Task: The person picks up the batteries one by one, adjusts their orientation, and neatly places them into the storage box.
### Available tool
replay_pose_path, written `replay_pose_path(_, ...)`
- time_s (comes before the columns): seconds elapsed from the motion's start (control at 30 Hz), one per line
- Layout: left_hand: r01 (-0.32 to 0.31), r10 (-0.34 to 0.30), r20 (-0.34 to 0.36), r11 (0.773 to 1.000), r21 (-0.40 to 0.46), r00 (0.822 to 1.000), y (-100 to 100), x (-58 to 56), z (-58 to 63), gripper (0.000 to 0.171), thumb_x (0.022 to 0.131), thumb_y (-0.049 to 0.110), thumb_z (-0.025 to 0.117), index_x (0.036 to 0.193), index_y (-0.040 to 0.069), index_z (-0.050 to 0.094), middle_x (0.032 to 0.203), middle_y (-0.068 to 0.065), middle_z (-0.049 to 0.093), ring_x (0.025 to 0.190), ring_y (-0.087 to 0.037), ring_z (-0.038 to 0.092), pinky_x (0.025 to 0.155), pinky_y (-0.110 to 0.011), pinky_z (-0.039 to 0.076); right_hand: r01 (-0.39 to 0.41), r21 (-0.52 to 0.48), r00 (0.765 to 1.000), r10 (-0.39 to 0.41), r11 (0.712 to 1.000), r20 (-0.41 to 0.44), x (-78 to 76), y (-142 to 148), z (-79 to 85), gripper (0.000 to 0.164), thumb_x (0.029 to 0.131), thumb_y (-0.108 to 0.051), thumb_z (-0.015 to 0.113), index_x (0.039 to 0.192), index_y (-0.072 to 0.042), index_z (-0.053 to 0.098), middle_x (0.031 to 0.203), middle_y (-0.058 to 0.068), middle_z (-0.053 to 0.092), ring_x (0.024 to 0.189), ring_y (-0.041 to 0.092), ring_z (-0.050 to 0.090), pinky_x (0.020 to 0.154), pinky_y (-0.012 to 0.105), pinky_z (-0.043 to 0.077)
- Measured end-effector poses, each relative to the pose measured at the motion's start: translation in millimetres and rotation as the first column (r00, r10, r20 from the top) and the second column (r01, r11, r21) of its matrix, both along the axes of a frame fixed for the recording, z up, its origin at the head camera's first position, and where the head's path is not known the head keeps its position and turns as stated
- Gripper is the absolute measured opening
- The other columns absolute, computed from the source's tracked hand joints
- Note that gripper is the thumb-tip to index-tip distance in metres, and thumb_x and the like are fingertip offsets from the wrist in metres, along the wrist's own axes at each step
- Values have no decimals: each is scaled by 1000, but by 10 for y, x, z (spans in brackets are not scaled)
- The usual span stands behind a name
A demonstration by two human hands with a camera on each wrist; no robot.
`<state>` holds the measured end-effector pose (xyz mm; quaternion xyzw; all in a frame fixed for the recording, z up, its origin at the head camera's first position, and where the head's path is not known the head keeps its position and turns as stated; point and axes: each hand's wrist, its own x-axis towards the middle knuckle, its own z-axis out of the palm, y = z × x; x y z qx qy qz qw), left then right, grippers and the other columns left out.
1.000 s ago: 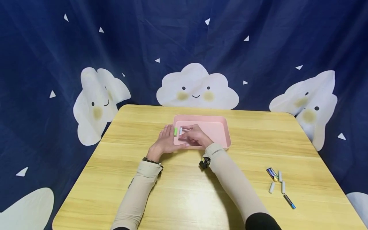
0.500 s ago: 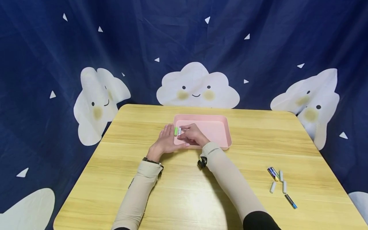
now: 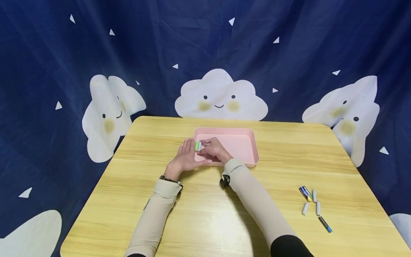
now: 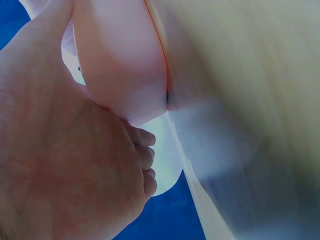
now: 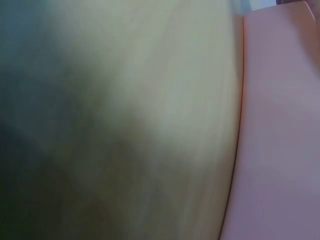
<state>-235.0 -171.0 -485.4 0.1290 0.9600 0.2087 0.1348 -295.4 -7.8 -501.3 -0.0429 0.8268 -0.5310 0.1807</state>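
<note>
A pink tray (image 3: 236, 144) lies on the table, its outer wall (image 4: 120, 60) showing in the left wrist view. My left hand (image 3: 185, 157) rests against the tray's left end, fingers straight and thumb along the near rim. Inside the tray, by that end, is a green battery (image 3: 196, 146). My right hand (image 3: 214, 148) reaches in over the near rim and pinches a white battery (image 3: 199, 146) between thumb and fingers, right beside the green one. Whether the two batteries touch is too small to tell. The right wrist view shows little of the right hand.
Several loose batteries lie on the right of the wooden table (image 3: 205, 214): white ones (image 3: 318, 208), a dark one with a blue end (image 3: 325, 224) and a blue-and-gold one (image 3: 305, 193). A dark blue curtain (image 3: 154, 43) with clouds hangs behind.
My right hand has shifted slightly left with the white battery, closing the gap to the green battery. The left hand has stayed in place at the tray's end.
</note>
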Motion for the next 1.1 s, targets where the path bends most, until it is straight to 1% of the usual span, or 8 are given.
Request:
replay_pose_path(0.4, 1, -1, 10, 1000, -9, 1000, 0, 1, -13, 130, 87, 83, 52, 163, -5, -7, 173, -26, -9, 162, -40, -8, 133, -55, 3, -20, 14, 999, 21, 1000, -40, 21, 16, 16, 64, 76, -8, 90, 135, -1, 66, 152, 14, 58, 66, 2, 47, 69, 12, 41)
replay_pose_path(0.63, -5, 5, 10, 1000, -14, 1000, 0, -25, -49, 132, 85, 86, 51, 163, -3, -7, 173, -24, -9, 163, -39, -8, 134, -54, 4, -5, 2, 1000, 5, 1000, -2, 43, 94, 69, 76, 77, -4, 88, 147, -8, 58, 134, 29, 67, 47, 2, 39, 46, 17, 38)
replay_pose_path(0.7, -7, 7, 10, 1000, -16, 1000, -3, -32, -66, 133, 84, 86, 52, 163, -2, -8, 173, -24, -9, 163, -38, -8, 133, -54, 4, -1, 4, 1000, 1, 1000, 4, 54, 131, 100, 73, 79, -4, 85, 147, -9, 58, 130, 27, 70, 52, 4, 39, 49, 18, 37)
replay_pose_path(0.8, -8, 8, 3, 1000, -14, 1000, -3, -38, -88, 134, 83, 88, 51, 164, -2, -7, 173, -24, -8, 163, -38, -8, 133, -54, 4, 8, 38, 999, -7, 999, -36, 74, 203, 163, 66, 82, -8, 84, 144, -12, 62, 131, 18, 72, 73, 1, 49, 66, 16, 41)
replay_pose_path(0.9, -10, 10, 2, 1000, -3, 1000, 1, -37, -95, 136, 82, 90, 49, 164, -3, -7, 173, -24, -8, 163, -39, -8, 133, -55, 3, 10, 52, 997, -7, 999, -70, 103, 287, 239, 59, 84, -11, 84, 140, -12, 65, 103, 7, 73, 75, 5, 48, 67, 18, 39)
replay_pose_path(1.0, -11, 11, 6, 1000, 3, 1000, 8, -35, -80, 138, 80, 93, 48, 163, -3, -7, 173, -25, -8, 163, -40, -8, 133, -56, 3, -6, 37, 996, 9, 999, -90, 138, 385, 321, 55, 86, -13, 83, 139, -9, 66, 66, -3, 50, 57, 8, 41, 52, 21, 35)
replay_pose_path(1.03, -11, 11, 6, 1000, 1, 1000, 11, -34, -69, 138, 80, 92, 48, 163, -3, -7, 174, -24, -7, 163, -40, -7, 133, -56, 4, -13, 25, 995, 15, 1000, -95, 151, 422, 351, 54, 87, -13, 82, 138, -8, 66, 59, -5, 40, 52, 9, 37, 48, 22, 32)
replay_pose_path(1.1, -13, 13, 4, 1000, 4, 1000, 23, -34, -42, 137, 81, 90, 50, 163, -3, -7, 174, -24, -7, 163, -40, -7, 133, -56, 4, -17, 2, 993, 17, 1000, -117, 179, 501, 406, 51, 87, -14, 82, 136, -6, 67, 54, -9, 39, 47, 6, 35, 45, 20, 30)
